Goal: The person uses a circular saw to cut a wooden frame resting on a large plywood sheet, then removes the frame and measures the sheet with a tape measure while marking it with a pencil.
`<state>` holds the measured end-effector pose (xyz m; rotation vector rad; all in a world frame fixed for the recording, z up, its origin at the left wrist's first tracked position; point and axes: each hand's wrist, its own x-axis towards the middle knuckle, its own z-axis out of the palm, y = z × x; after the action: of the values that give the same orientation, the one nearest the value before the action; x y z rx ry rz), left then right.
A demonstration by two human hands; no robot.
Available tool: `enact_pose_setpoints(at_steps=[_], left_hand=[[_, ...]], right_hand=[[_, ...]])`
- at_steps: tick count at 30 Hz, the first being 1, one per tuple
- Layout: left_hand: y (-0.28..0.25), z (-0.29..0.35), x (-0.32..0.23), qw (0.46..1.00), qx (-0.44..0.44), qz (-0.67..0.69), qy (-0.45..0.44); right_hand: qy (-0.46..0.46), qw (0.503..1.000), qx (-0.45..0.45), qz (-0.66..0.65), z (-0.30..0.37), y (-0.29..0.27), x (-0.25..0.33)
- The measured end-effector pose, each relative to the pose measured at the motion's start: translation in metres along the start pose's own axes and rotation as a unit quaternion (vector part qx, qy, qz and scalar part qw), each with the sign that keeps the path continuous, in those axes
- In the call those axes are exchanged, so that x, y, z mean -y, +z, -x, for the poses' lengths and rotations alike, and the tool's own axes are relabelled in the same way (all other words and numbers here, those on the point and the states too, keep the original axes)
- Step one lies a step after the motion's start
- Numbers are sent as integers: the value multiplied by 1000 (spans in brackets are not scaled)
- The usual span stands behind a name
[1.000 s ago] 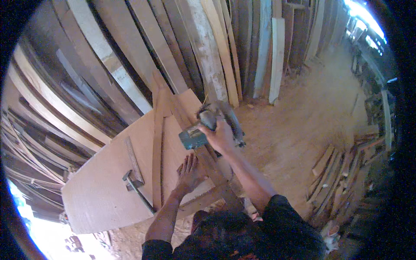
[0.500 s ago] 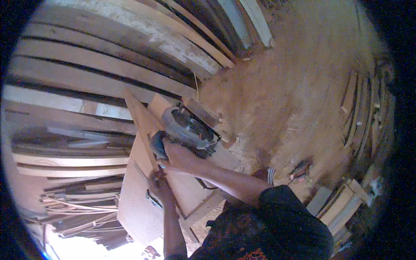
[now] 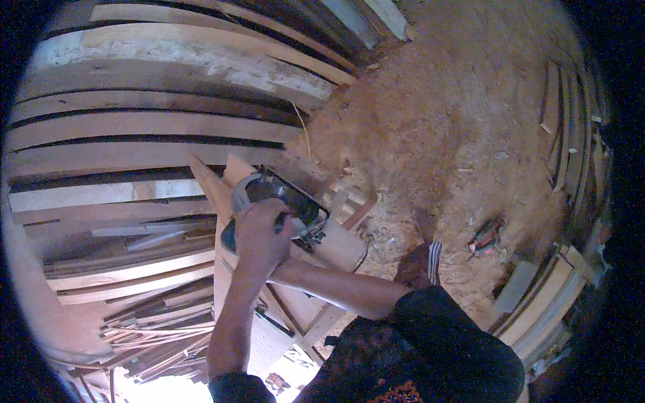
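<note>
A circular saw [image 3: 295, 201] with a rounded guard and flat metal base lies over a light wooden board [image 3: 339, 252] in front of me. My left hand [image 3: 262, 225] is closed on the body of the saw, its fingers bent around a part near the guard. My right forearm [image 3: 336, 282] crosses beneath the left one and reaches the saw's handle [image 3: 229, 235]; the left hand and wrist cover the right hand's fingers. A pointed wooden strip [image 3: 209, 181] sticks out past the saw on the far left side.
Long planks [image 3: 148, 127] are stacked on the left, with thin offcuts [image 3: 168, 336] lower down. Sawdust-covered ground [image 3: 430, 134] stretches to the right. A small red and dark object [image 3: 485, 238] lies there near my foot. More timber [image 3: 544, 295] is piled at the right edge.
My left hand has come up from the board onto the saw and now overlaps my right hand. The whole view has shifted slightly.
</note>
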<state>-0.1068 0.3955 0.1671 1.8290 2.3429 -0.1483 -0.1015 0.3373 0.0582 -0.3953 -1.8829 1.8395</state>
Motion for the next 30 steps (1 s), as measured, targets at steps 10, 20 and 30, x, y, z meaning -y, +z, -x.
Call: enact_pose_setpoints(at_steps=[10,20,30], left_hand=[[-35,-40,57,983,15,103,-151],[-16,-90,108,969,29,39,-243],[-7,-102,81,946,52,84,-307]], right_hand=[[91,995,-28,30,-4,-23,27],[6,1000,-6,-22,14,-38,17],[-90,973,-210,7,28,-40,13]])
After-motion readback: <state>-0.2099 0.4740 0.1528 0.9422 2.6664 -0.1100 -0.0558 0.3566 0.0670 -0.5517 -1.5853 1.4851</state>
